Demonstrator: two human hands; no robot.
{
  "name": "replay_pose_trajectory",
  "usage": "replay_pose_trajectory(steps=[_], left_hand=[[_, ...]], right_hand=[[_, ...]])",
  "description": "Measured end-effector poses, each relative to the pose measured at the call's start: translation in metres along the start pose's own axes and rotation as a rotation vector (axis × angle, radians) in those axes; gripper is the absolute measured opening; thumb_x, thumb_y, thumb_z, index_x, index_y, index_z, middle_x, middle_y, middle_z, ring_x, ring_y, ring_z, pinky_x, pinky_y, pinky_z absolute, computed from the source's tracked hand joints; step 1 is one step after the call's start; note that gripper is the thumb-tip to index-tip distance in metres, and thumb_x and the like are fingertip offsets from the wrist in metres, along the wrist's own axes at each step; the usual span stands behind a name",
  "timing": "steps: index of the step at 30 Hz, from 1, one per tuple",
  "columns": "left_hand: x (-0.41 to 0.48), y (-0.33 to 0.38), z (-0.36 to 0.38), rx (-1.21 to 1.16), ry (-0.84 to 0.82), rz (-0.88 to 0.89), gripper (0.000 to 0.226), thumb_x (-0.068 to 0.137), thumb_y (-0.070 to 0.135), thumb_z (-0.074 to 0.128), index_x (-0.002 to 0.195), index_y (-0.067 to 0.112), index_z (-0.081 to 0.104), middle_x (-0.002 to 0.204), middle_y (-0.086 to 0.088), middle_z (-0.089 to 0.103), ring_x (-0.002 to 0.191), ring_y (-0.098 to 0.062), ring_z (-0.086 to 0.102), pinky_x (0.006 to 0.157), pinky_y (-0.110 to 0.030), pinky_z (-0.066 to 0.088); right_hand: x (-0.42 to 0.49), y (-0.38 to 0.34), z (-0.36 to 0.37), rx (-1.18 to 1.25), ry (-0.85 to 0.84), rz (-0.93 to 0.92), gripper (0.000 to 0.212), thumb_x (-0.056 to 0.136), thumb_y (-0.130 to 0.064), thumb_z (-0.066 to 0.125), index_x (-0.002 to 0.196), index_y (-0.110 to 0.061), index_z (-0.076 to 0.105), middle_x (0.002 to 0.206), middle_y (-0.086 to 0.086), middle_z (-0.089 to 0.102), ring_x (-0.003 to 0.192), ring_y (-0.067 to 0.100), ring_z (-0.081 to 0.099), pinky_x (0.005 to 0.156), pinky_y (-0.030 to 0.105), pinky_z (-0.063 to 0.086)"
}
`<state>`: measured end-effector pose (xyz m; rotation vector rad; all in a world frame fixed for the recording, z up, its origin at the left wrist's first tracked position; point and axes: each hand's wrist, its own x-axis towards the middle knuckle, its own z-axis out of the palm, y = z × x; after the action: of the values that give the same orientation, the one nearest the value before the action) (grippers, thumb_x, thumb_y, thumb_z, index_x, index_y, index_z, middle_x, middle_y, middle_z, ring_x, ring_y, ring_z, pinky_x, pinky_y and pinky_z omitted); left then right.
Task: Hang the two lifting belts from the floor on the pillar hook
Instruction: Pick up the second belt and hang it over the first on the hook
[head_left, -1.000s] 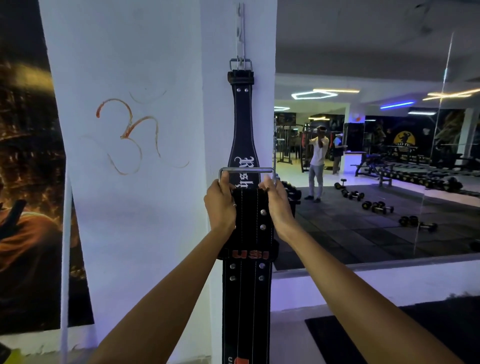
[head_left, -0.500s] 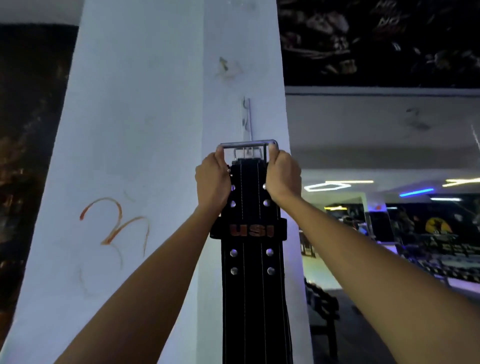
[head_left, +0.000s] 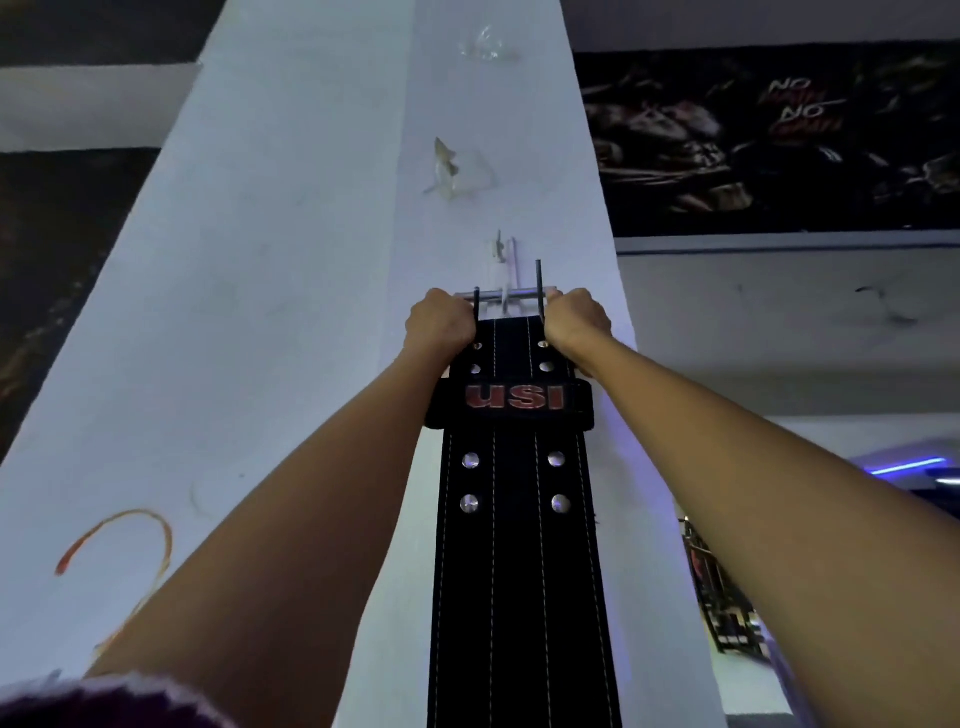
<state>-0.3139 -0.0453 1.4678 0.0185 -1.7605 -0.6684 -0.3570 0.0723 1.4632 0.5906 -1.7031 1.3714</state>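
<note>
We see the belt (head_left: 519, 545) as matt black leather w/ white stitching, shiny metal rivets (head_left: 470, 460) and a glossy red logo on its loop (head_left: 511, 397). The buckle (head_left: 511, 299) is bare polished metal, approx. same as the hook (head_left: 506, 260). The pillar (head_left: 291, 312) is matt white painted plaster, a bit rough.

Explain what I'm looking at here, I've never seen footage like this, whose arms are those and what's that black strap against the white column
This is one picture from a camera worn on a person's head, tilted up along a white pillar. The two bare arms belong to the wearer. The left hand and right hand each grip a side of a wide black lifting belt marked USI, just below its metal buckle. The buckle's bar is raised to a small metal hook fixed on the pillar; whether it already rests on the hook is hard to tell. A dark poster hangs at the upper right.
</note>
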Motion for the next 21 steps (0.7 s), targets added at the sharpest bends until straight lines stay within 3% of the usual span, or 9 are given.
replay_pose_trajectory(steps=[4,8,10,12,15,18,21], left_hand=[[0.007,-0.008,0.003,0.034,-0.06,0.034,0.033,0.094,0.014,0.038,0.117,-0.005,0.053,0.121,-0.024,0.057,0.111,-0.038,0.054,0.082,-0.032,0.041],[-0.009,-0.012,0.001,-0.065,-0.031,0.077,0.036,0.098,0.019,0.033,0.114,-0.006,0.053,0.109,-0.024,0.057,0.11,-0.039,0.054,0.089,-0.039,0.043],[-0.022,-0.018,-0.003,-0.217,-0.016,0.114,0.038,0.099,0.024,0.032,0.107,-0.004,0.056,0.104,-0.023,0.06,0.101,-0.037,0.057,0.084,-0.04,0.043],[-0.037,-0.03,-0.011,-0.534,-0.125,0.126,0.022,0.095,0.016,0.041,0.096,0.005,0.059,0.085,-0.012,0.062,0.078,-0.028,0.059,0.071,-0.035,0.047],[-0.055,-0.051,-0.027,-0.819,-0.317,0.132,0.021,0.089,0.005,0.053,0.108,0.007,0.062,0.086,-0.003,0.067,0.072,-0.014,0.065,0.06,-0.024,0.054],[-0.051,-0.049,-0.025,-0.793,-0.222,0.112,0.036,0.082,0.015,0.069,0.113,0.0,0.06,0.091,-0.006,0.07,0.069,-0.014,0.068,0.056,-0.023,0.055],[-0.037,-0.032,-0.02,-0.722,-0.088,-0.014,0.046,0.07,0.027,0.081,0.098,0.001,0.056,0.097,-0.017,0.069,0.074,-0.026,0.068,0.053,-0.029,0.053]], right_hand=[[-0.004,0.008,0.0,0.014,-0.02,-0.014,0.041,0.1,-0.027,0.026,0.124,-0.001,0.046,0.128,0.016,0.054,0.106,0.032,0.051,0.077,0.03,0.033],[-0.018,0.01,-0.005,0.016,-0.007,-0.086,0.042,0.099,-0.03,0.022,0.111,-0.003,0.052,0.099,0.011,0.05,0.088,0.025,0.045,0.074,0.031,0.034],[-0.027,0.011,-0.005,0.092,-0.069,-0.116,0.042,0.098,-0.036,0.023,0.111,-0.005,0.049,0.098,0.007,0.048,0.089,0.023,0.046,0.079,0.037,0.041],[-0.032,0.017,-0.005,0.319,-0.199,-0.118,0.03,0.096,-0.031,0.031,0.109,-0.009,0.046,0.095,0.004,0.051,0.087,0.02,0.05,0.081,0.039,0.048],[-0.037,0.025,-0.013,0.544,-0.304,-0.068,0.014,0.091,-0.014,0.039,0.096,-0.012,0.051,0.076,0.0,0.054,0.068,0.012,0.052,0.061,0.027,0.045],[-0.04,0.023,-0.013,0.544,-0.229,-0.083,0.017,0.092,-0.023,0.05,0.091,-0.01,0.061,0.073,-0.001,0.058,0.064,0.011,0.056,0.061,0.026,0.048],[-0.03,0.016,-0.009,0.471,-0.093,-0.052,0.03,0.086,-0.031,0.061,0.095,-0.003,0.063,0.078,0.004,0.061,0.066,0.014,0.057,0.066,0.028,0.05]])
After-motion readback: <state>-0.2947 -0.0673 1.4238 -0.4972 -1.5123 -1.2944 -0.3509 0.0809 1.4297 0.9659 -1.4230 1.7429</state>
